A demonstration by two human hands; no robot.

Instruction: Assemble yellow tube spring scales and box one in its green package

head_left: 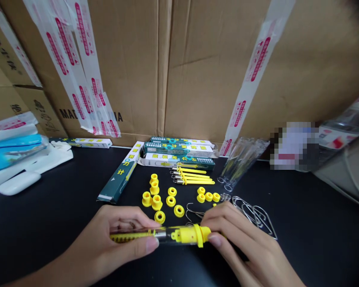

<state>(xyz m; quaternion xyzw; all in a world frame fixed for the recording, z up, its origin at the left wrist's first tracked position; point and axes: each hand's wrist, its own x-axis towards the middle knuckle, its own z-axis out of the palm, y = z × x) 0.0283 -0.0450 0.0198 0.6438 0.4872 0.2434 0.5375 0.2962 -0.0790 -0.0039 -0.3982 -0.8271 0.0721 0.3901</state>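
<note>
Two hands [107, 241] [243, 235], clear tube [167, 235] gripped; yellow cap [199, 235] inserted

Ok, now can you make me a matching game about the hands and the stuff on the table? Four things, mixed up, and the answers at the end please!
Things:
1. left hand
2. right hand
3. yellow rods
4. metal hooks

Where or how:
A. lying side by side in front of the stacked boxes
B. fingers at the yellow cap
C. silver and curved, on the right side of the table
D. gripping the clear tube

Right pairs: 1-D, 2-B, 3-A, 4-C.
</note>
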